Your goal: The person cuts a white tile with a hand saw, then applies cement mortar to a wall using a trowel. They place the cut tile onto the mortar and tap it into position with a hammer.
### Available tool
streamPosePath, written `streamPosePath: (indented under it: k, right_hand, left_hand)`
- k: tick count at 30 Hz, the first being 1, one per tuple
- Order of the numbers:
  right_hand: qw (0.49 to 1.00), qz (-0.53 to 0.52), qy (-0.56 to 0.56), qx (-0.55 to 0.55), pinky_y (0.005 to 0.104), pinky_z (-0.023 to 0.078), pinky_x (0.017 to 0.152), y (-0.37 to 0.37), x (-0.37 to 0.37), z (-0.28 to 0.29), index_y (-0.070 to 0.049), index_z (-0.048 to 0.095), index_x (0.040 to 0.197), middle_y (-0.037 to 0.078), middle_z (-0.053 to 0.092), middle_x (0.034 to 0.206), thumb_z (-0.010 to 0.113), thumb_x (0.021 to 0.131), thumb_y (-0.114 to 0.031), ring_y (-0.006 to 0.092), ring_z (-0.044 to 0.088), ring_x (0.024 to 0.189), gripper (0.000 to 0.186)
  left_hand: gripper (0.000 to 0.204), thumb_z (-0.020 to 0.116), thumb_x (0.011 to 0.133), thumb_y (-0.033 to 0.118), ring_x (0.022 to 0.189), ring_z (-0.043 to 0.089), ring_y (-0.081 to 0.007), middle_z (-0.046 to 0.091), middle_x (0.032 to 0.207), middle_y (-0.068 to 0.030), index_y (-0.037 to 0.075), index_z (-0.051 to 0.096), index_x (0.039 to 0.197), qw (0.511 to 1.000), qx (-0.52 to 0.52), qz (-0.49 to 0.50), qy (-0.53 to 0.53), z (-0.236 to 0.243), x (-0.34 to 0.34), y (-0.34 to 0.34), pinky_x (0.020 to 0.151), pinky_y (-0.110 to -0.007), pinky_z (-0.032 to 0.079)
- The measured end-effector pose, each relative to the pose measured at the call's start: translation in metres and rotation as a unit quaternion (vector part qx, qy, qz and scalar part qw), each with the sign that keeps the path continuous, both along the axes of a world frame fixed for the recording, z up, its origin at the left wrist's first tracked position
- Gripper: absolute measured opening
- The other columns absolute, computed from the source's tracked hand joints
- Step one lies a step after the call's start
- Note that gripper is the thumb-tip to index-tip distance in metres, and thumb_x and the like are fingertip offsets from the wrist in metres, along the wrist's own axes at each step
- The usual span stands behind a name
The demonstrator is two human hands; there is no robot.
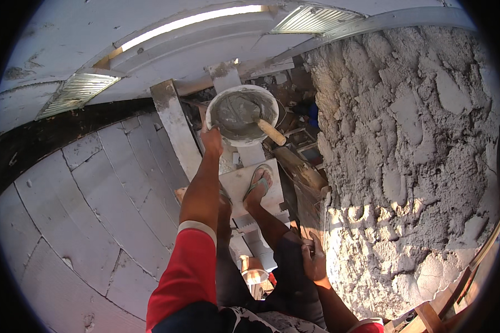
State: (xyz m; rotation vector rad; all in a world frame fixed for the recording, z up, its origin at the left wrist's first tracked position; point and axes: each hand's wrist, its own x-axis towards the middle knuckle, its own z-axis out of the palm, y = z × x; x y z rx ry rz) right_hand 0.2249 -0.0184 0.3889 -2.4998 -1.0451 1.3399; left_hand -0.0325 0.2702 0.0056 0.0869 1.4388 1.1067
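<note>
Pinching the rim of the mortar bucket [241, 87], the left hand [212, 141] curls its fingers. The right hand [315, 263] bends its fingers beside the knee [288, 250], grip unclear.

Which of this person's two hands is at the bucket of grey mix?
The left hand, on the rim of the white bucket; the right hand is away, beside the right thigh.

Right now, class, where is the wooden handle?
In the head view, the wooden handle lies above and right of centre, across the lower-right rim of the mortar bucket, above the right foot, left of the rough wall.
</note>
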Motion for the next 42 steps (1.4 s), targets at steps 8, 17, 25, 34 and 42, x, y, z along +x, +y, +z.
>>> streamPosePath:
  k: [8,17,25,34,42]
  right_hand:
    - [0.999,0.028,-0.004,0.031,0.0407,0.057,0.089,0.004,-0.007,0.0,0.004,0.053,0.147,0.023,0.073,0.114,0.064,0.102,-0.013,0.0316,0.074,0.102,0.049]
    - [0.982,0.051,0.016,0.183,0.0405,0.056,0.096,0.099,-0.038,0.172,-0.002,0.056,0.146,0.021,0.071,0.121,0.067,0.103,-0.021,0.0305,0.073,0.107,0.048]
    - [0.827,-0.253,0.183,0.467,0.0331,0.058,0.086,0.182,-0.008,0.353,0.003,0.06,0.134,0.014,0.071,0.113,0.058,0.109,-0.021,0.02,0.072,0.099,0.035]
    - [0.792,-0.319,-0.132,0.503,0.0417,0.05,0.104,0.272,0.122,0.417,-0.001,0.044,0.153,0.023,0.063,0.137,0.064,0.105,-0.031,0.0303,0.063,0.123,0.059]
    - [0.857,-0.172,-0.244,0.42,0.0487,0.037,0.121,0.256,0.187,0.394,0.0,0.041,0.157,0.029,0.048,0.156,0.066,0.1,-0.039,0.042,0.044,0.148,0.074]
  left_hand:
    - [0.058,0.062,0.095,-0.005,0.127,0.062,-0.0275,0.064,0.144,-0.0167,0.003,0.053,0.152,0.989,-0.026,-0.11,0.098,0.006,-0.031,0.006,0.106,-0.037,0.046]
    - [0.071,0.067,0.102,0.012,0.139,0.054,-0.0327,0.04,0.164,-0.0238,0.007,0.033,0.164,0.99,-0.007,-0.093,0.104,0.185,-0.017,-0.007,0.113,-0.04,0.043]
    - [0.048,0.062,0.108,0.02,0.133,0.058,-0.0229,0.06,0.144,-0.0179,0.002,0.05,0.151,0.933,0.217,-0.288,-0.011,0.578,0.061,0.038,0.114,-0.038,0.046]
    - [0.103,0.07,0.101,0.047,0.155,0.033,-0.0383,0.026,0.169,-0.026,-0.004,0.01,0.167,0.891,0.223,-0.375,-0.125,0.763,0.199,0.098,0.126,-0.051,0.031]
    - [0.114,0.081,0.089,0.056,0.153,0.036,-0.0361,0.035,0.166,-0.0218,-0.003,0.02,0.165,0.898,0.13,-0.409,-0.095,0.746,0.259,0.136,0.121,-0.057,0.033]
